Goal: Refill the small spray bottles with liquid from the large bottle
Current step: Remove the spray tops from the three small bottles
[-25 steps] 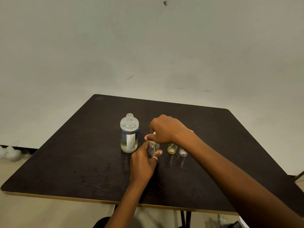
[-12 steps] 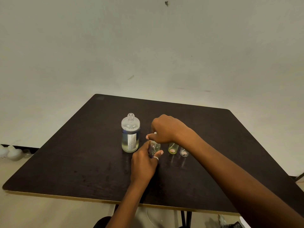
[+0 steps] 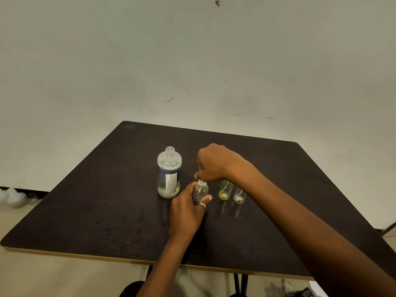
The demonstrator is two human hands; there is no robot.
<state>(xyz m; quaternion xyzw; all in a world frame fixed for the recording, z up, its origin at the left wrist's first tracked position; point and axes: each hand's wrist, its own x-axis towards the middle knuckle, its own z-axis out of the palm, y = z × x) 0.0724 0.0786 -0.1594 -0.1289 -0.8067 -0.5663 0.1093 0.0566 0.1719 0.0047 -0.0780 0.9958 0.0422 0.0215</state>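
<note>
head view, looking down on a dark table: the left hand wraps its fingers round the body of an upright small spray bottle, while the right hand, fingers curled, pinches that bottle's white top from above. the large bottle, uncapped and partly filled, stands just left of the held bottle. a yellow-green small bottle and a clear small bottle stand just right of it, below the right wrist.

Left hand, right hand on spray bottle
</note>
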